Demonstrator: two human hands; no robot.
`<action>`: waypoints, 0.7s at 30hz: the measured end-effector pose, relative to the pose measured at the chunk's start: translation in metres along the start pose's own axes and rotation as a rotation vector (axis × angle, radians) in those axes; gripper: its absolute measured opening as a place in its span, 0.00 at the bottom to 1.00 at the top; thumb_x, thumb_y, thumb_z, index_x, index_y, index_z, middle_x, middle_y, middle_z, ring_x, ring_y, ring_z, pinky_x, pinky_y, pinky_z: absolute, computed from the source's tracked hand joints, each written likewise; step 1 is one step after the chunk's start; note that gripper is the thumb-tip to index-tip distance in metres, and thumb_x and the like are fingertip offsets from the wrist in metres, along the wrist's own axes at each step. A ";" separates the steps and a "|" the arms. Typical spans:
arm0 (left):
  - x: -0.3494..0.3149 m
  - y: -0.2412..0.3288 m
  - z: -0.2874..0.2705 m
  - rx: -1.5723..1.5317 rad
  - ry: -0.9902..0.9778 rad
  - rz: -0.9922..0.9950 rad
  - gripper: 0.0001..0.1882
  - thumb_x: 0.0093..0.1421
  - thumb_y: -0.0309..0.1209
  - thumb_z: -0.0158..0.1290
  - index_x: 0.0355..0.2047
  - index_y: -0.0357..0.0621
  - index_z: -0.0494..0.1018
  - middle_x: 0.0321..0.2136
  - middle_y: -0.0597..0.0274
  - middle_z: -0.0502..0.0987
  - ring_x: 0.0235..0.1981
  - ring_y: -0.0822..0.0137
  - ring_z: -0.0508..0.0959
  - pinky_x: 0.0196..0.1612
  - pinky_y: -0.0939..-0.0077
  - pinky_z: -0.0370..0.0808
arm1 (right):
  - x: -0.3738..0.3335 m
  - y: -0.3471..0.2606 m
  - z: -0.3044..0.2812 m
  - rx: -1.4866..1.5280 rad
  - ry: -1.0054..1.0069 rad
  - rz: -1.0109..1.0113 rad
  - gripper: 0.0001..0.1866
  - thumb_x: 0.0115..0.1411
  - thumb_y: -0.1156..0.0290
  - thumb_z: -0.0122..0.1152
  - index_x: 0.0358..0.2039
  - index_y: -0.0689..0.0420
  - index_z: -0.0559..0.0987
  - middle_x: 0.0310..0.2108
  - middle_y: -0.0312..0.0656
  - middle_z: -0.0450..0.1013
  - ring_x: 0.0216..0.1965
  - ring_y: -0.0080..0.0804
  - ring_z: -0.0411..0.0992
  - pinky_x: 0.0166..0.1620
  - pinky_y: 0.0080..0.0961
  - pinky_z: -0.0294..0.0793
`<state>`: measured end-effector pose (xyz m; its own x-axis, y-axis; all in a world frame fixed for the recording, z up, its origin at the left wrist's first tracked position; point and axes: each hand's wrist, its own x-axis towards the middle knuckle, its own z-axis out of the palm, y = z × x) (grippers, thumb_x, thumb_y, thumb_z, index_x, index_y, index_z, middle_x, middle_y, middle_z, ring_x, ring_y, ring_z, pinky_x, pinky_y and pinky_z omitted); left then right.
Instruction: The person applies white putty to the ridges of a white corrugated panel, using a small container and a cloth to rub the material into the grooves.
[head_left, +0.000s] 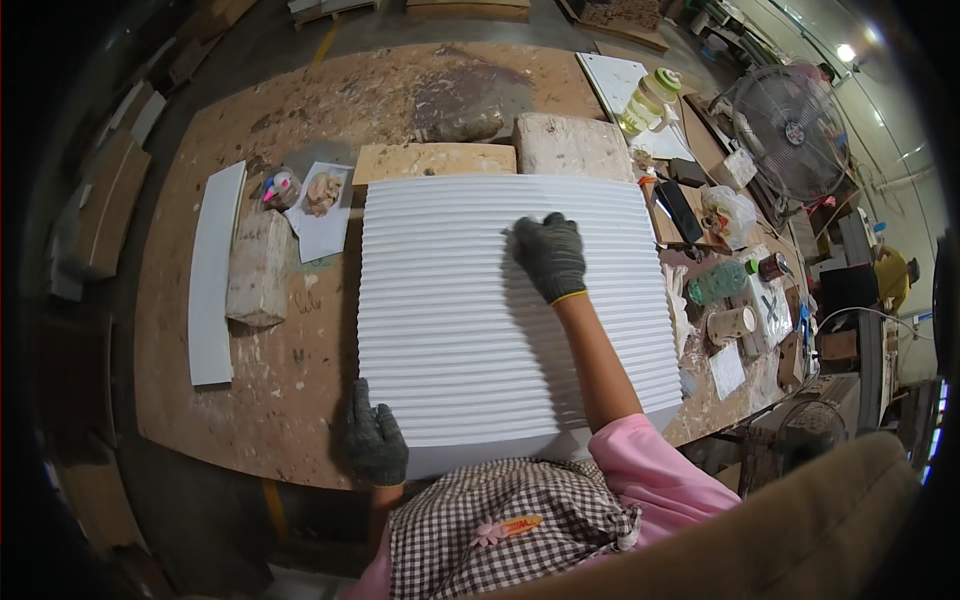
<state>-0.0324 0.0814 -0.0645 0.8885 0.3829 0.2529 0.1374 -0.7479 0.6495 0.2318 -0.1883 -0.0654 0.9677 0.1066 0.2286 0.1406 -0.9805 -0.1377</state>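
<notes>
A large white panel (470,310) with parallel ridges lies in front of me on the worktable. Over its upper middle is my right hand (550,258), in a dark grey glove with a yellow cuff. Its fingers are curled closed against the ridges; a small dark bit shows at their left side, and what they hold, if anything, is hidden. My left hand (377,435), gloved the same way, rests at the panel's near left corner with its fingers stretched out along the edge.
Wrapped blocks (570,147) and a wooden board (435,160) sit behind the panel. To the left are a white strip (215,275) and another block (258,270). Bottles (715,283), a paper cup (732,325) and a phone (680,212) crowd the right side, near a large fan (790,132).
</notes>
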 end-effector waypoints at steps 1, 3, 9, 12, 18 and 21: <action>0.001 0.000 0.000 0.024 -0.001 0.006 0.22 0.67 0.32 0.45 0.59 0.36 0.70 0.55 0.44 0.75 0.54 0.48 0.76 0.55 0.61 0.74 | 0.000 0.019 0.007 -0.059 0.018 0.017 0.08 0.53 0.61 0.62 0.33 0.47 0.81 0.33 0.52 0.74 0.37 0.52 0.73 0.39 0.48 0.75; 0.002 -0.002 0.000 0.046 -0.002 0.023 0.22 0.67 0.32 0.45 0.59 0.36 0.70 0.55 0.44 0.75 0.53 0.48 0.77 0.55 0.61 0.74 | -0.002 0.064 0.007 -0.169 0.033 0.208 0.08 0.53 0.59 0.62 0.29 0.47 0.82 0.32 0.51 0.74 0.36 0.52 0.74 0.37 0.47 0.75; 0.001 -0.005 0.004 0.089 -0.006 0.070 0.23 0.66 0.30 0.46 0.59 0.35 0.70 0.55 0.44 0.75 0.54 0.47 0.76 0.57 0.61 0.72 | -0.007 0.087 0.020 -0.045 0.225 0.079 0.09 0.53 0.58 0.63 0.31 0.47 0.79 0.31 0.51 0.74 0.35 0.52 0.73 0.36 0.48 0.74; -0.002 -0.013 0.003 0.096 0.003 0.073 0.23 0.65 0.29 0.46 0.59 0.34 0.69 0.55 0.44 0.75 0.55 0.47 0.75 0.58 0.60 0.71 | -0.011 0.048 0.007 0.125 0.138 -0.064 0.09 0.52 0.59 0.63 0.32 0.47 0.78 0.30 0.51 0.73 0.34 0.52 0.72 0.37 0.48 0.73; -0.001 -0.008 0.007 0.069 0.001 0.081 0.23 0.65 0.29 0.46 0.60 0.35 0.68 0.56 0.43 0.74 0.56 0.46 0.74 0.60 0.59 0.69 | -0.023 0.192 -0.002 -0.147 0.250 0.271 0.11 0.52 0.54 0.65 0.24 0.48 0.82 0.23 0.52 0.74 0.25 0.52 0.75 0.29 0.48 0.73; 0.001 0.002 0.002 0.113 -0.027 0.011 0.24 0.65 0.29 0.46 0.61 0.35 0.68 0.56 0.43 0.74 0.56 0.46 0.74 0.60 0.59 0.69 | -0.025 0.211 -0.029 -0.257 0.244 0.430 0.11 0.54 0.53 0.63 0.29 0.46 0.84 0.27 0.51 0.76 0.29 0.50 0.76 0.35 0.44 0.76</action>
<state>-0.0307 0.0791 -0.0645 0.9015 0.3605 0.2394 0.1744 -0.8090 0.5614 0.2313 -0.4023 -0.0723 0.8456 -0.3235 0.4247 -0.3415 -0.9392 -0.0354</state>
